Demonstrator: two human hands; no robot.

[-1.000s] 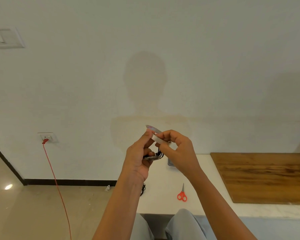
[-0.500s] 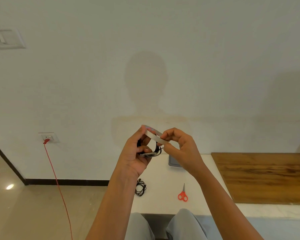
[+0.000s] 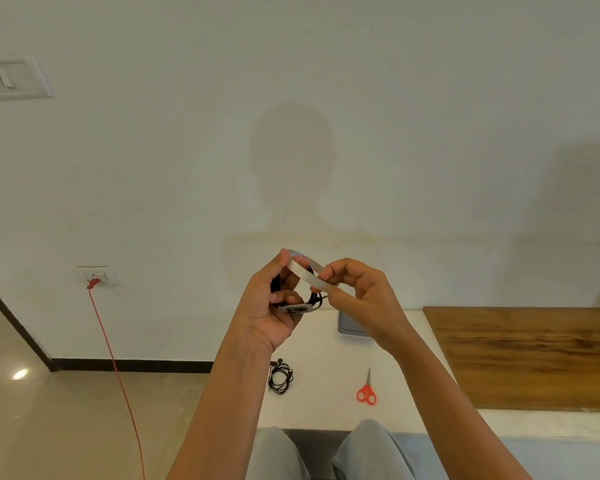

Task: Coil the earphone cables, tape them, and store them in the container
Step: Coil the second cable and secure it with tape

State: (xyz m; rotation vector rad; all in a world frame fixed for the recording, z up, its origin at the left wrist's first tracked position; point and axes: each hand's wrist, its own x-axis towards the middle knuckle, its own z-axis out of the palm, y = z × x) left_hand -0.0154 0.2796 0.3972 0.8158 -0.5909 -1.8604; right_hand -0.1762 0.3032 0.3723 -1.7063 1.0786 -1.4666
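My left hand (image 3: 271, 306) is raised above the white table (image 3: 323, 393) and grips a coiled black earphone cable (image 3: 314, 297) together with a roll of clear tape (image 3: 303, 273). My right hand (image 3: 361, 292) pinches the tape strip pulled from the roll. A second coiled black earphone (image 3: 280, 377) lies on the table's left edge. A grey container (image 3: 349, 325) sits on the table behind my right hand, mostly hidden by it.
Red-handled scissors (image 3: 367, 389) lie on the table near the front. A wooden board (image 3: 527, 355) covers the table's right part. A red cord (image 3: 118, 372) hangs from a wall socket (image 3: 97, 276) at left. My knees (image 3: 326, 452) are below the table edge.
Both hands have shifted slightly left and up with the tape and cable. The second coiled earphone on the table, hidden by my left arm a second ago, now shows.
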